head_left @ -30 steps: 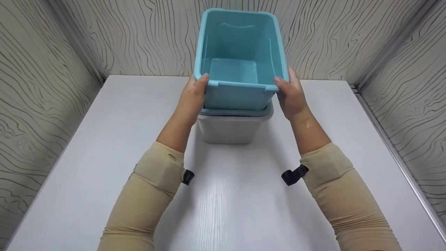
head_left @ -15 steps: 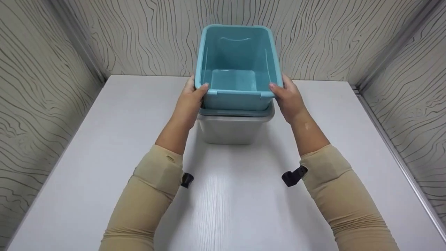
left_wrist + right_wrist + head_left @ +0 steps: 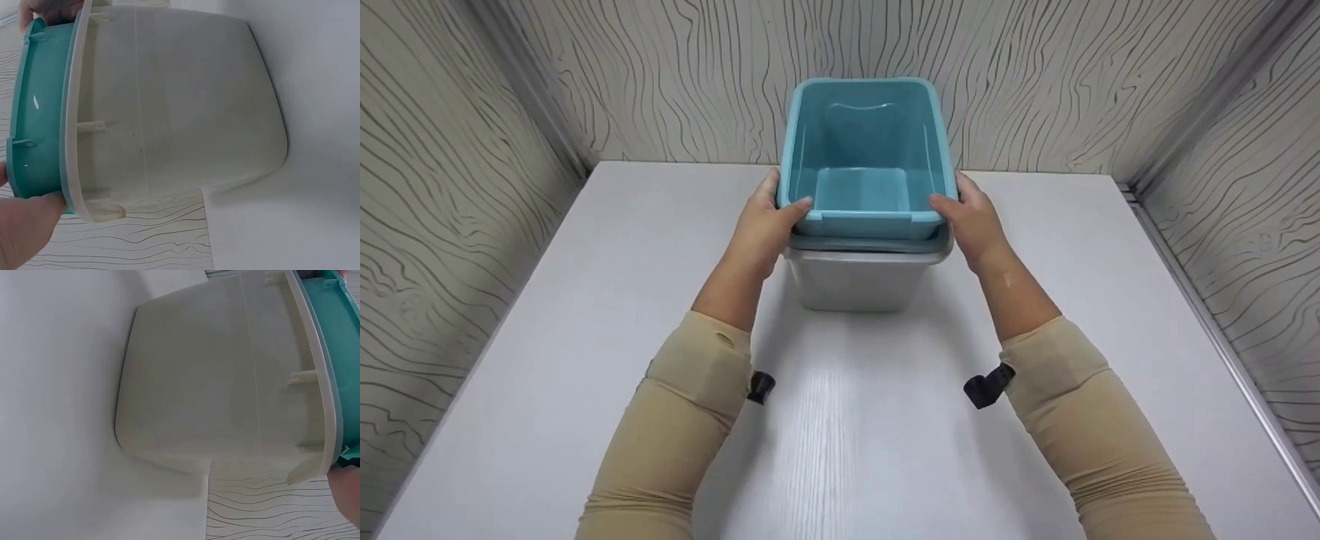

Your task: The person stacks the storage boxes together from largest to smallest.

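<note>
A light-blue plastic bin (image 3: 877,226), with nothing inside it, is tipped slightly toward me in the head view. Its lower part sits down inside a grey-blue rim (image 3: 870,244) on top of a whitish-grey bin (image 3: 855,281). My left hand (image 3: 761,225) grips the blue bin's near left corner, thumb over the rim. At the near right corner my right hand (image 3: 979,225) grips it the same way. The left wrist view has the grey bin (image 3: 185,101) standing on the table, the blue bin (image 3: 42,112) projecting from its mouth. Fingers under the blue rim are partly hidden.
The stack stands on a white table (image 3: 585,300) near its back edge. Wood-patterned panels (image 3: 682,82) rise behind and at both sides. A metal strip (image 3: 1222,345) runs along the right edge. Small black wrist cameras (image 3: 988,386) stick out from both sleeves.
Both hands have lowered the blue bin deeper into the bins beneath it. Less of its front wall shows now. The grey bin has stayed in place.
</note>
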{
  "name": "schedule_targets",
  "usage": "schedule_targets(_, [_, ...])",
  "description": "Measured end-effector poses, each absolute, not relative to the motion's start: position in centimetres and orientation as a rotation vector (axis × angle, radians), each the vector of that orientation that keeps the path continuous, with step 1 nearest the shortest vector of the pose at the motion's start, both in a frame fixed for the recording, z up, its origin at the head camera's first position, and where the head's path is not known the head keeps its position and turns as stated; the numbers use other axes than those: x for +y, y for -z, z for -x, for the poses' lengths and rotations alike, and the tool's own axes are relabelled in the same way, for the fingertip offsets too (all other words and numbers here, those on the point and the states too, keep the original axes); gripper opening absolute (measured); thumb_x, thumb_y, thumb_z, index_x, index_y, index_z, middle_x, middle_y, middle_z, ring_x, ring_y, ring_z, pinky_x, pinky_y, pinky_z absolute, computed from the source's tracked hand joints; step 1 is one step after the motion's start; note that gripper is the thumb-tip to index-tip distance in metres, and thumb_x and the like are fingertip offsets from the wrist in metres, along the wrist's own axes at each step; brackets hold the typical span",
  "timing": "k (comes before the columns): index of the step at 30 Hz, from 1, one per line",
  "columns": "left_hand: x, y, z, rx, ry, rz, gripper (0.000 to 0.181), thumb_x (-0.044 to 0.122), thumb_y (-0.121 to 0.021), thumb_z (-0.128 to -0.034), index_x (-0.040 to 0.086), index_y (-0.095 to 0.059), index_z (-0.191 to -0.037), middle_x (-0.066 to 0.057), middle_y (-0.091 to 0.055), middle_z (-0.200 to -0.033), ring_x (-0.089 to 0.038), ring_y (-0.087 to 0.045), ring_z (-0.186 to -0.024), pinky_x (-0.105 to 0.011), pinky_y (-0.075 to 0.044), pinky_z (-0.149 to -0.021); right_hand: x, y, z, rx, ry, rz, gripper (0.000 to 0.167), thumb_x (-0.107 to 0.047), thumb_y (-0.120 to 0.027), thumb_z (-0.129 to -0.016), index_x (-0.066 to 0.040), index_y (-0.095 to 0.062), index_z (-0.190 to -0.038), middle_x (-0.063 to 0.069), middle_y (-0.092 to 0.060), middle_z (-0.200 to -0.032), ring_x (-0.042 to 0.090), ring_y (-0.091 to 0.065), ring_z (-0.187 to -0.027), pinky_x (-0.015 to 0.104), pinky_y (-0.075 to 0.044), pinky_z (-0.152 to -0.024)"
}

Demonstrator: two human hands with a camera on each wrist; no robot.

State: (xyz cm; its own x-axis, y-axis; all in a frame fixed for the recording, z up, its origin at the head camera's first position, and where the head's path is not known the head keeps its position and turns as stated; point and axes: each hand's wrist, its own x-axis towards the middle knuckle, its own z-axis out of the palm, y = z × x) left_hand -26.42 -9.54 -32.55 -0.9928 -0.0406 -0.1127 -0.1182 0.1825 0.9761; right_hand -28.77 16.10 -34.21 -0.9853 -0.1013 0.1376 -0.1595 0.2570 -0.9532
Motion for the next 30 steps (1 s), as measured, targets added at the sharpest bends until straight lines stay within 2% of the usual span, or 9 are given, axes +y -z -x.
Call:
schedule_targets(5, [-9.4, 32.6, 26.8, 2.392, -1.914, 0.189, 0.075, 0.023, -0.059, -0.0889, 0.019, -0.013, -0.148, 0.002, -0.024, -0.15, -0.017, -0.024, -0.136, -0.036, -0.026, -0.108, 15.9, 34.0, 28.9, -2.562, -1.669, -0.038, 0.047, -0.012, -0.047, -0.086, -0.005, -0.046, -0.132, 0.009, -0.052, -0.129, 0.02, -0.048, -0.118, 0.037, -0.037, -0.101])
schedule_targets(9, [-9.4, 32.7, 26.9, 2.43, -1.865, 0.196, 0.075, 0.027, -0.06, -0.0883, 0.019, -0.015, -0.148, 0.002, -0.026, -0.149, -0.016, -0.026, -0.135, -0.035, -0.027, -0.107, 16.0, 33.9, 29.0, -2.593, -1.633, 0.009, 0.045, -0.011, -0.046, -0.086, -0.005, -0.048, -0.131, 0.009, -0.053, -0.127, 0.021, -0.049, -0.117, 0.037, -0.038, -0.1])
schedule_targets(19, [-9.5, 33.2, 27.4, 2.595, -1.757, 0.189, 0.059, 0.035, -0.044, -0.0955, 0.017, -0.021, -0.146, 0.002, -0.029, -0.148, -0.013, -0.026, -0.135, -0.031, -0.027, -0.107, 15.9, 33.9, 29.1, -2.646, -1.584, 0.01, 0.043, -0.015, -0.047, -0.09, -0.004, -0.047, -0.131, 0.01, -0.053, -0.127, 0.021, -0.049, -0.115, 0.038, -0.04, -0.098])
schedule_targets(30, [-9.6, 33.4, 27.9, 2.798, -1.534, 0.198, 0.058, 0.027, -0.055, -0.0914, 0.012, -0.032, -0.142, -0.003, -0.04, -0.141, -0.017, -0.039, -0.128, -0.031, -0.035, -0.102, 16.0, 34.3, 29.4, -2.733, -1.533, 0.037, 0.044, -0.019, -0.049, -0.093, -0.001, -0.045, -0.132, 0.013, -0.054, -0.126, 0.023, -0.05, -0.116, 0.037, -0.042, -0.097])
